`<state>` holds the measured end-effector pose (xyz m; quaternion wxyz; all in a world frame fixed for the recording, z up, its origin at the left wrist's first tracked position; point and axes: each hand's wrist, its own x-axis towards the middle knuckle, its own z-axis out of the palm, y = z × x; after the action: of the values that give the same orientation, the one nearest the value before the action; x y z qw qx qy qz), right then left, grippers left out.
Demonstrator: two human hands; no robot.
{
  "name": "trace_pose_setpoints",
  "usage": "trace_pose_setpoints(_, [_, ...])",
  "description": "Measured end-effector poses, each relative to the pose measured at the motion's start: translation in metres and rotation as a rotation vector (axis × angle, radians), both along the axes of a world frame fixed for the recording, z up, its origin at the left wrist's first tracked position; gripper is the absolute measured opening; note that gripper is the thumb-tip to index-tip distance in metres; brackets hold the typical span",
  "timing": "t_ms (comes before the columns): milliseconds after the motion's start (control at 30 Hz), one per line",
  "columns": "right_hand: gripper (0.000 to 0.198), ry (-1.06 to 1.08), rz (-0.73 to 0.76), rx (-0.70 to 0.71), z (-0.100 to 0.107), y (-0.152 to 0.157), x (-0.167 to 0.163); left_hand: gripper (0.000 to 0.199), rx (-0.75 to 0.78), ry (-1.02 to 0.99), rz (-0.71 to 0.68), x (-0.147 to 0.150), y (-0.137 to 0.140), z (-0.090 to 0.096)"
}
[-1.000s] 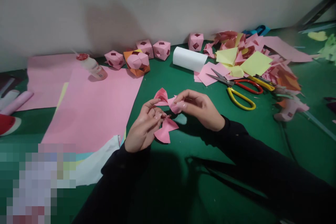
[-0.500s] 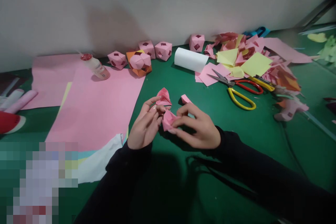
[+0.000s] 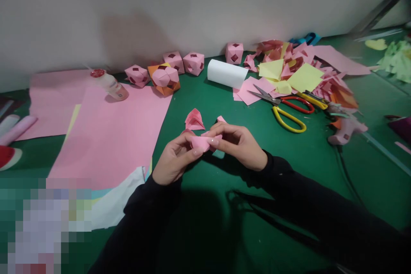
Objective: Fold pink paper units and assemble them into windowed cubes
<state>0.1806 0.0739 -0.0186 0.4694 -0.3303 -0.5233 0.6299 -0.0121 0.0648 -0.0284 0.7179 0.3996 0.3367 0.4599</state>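
Note:
Between my hands is a small folded pink paper piece (image 3: 200, 142), pinched from both sides above the green table (image 3: 205, 98). My left hand (image 3: 173, 158) grips its left end with the thumb in front. On its right end, the thumb and fingers of my right hand (image 3: 242, 145) are closed; the fingertips behind the paper are hidden. A second folded pink piece (image 3: 194, 120) lies just beyond my left fingers. The tip of another pink piece (image 3: 221, 119) shows behind my right fingers.
Several pink paper balls (image 3: 194, 63) stand along the wall. Scissors (image 3: 276, 102) lie right, beside a white paper roll (image 3: 226, 73) and a heap of paper scraps (image 3: 298, 62). A glue gun (image 3: 346, 130) sits farther right. Pink sheets (image 3: 118, 128) and a small bottle (image 3: 111, 85) are left.
Both hands have come closer together around the pink piece, which has turned so a smooth side faces me. My left thumb now presses its front. The whole view has shifted slightly.

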Motion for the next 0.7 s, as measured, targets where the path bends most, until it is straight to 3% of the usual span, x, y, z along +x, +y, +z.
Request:
trace_pose_setpoints(200, [0.04, 0.33, 0.062, -0.39, -0.001, 0.012, 0.003, 0.026, -0.129, -0.113, 0.07, -0.003, -0.003, 0.006])
trace_pose_setpoints(300, [0.034, 0.434, 0.12, -0.513, -0.001, 0.016, 0.002, 0.022, -0.15, -0.146, 0.07, -0.003, -0.004, 0.011])
trace_pose_setpoints(400, [0.027, 0.46, 0.151, -0.557, -0.002, 0.018, 0.001, 0.02, -0.189, -0.16, 0.039, -0.003, -0.004, 0.015])
trace_pose_setpoints(700, [0.024, 0.377, 0.106, -0.501, -0.008, 0.019, 0.003, 0.025, -0.194, -0.133, -0.003, -0.003, -0.004, 0.012])
